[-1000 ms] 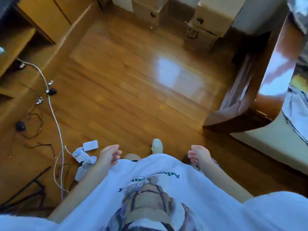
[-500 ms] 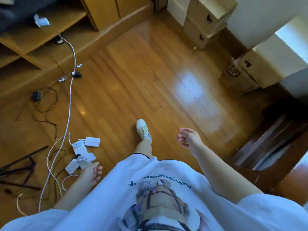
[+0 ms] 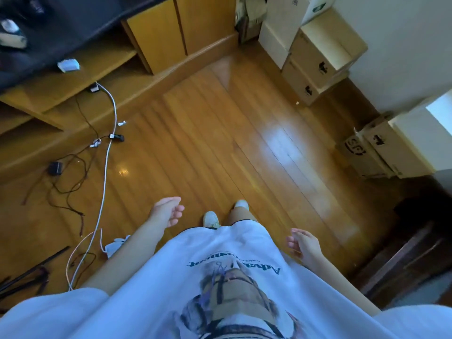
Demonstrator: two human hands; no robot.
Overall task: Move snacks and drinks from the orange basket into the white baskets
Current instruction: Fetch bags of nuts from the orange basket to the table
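Observation:
No orange basket, white basket, snack or drink is in view. I look down at a wooden floor (image 3: 220,148) while standing. My left hand (image 3: 167,212) hangs in front of my body with loosely curled fingers and holds nothing. At my right side, my right hand (image 3: 302,243) is likewise loosely curled and holds nothing. Both of my feet in light shoes (image 3: 211,220) show just below the hem of my white shirt.
A white cable (image 3: 106,167) and dark cables with adapters lie on the floor at left. A wooden shelf unit (image 3: 73,94) runs along the left and back. Cardboard boxes (image 3: 318,67) stand at the back right. Dark wooden furniture (image 3: 403,253) is at right.
The view has swung left across the room, from the dark furniture at right toward the shelf unit. My left hand has come forward and up; my right hand has dropped lower beside me.

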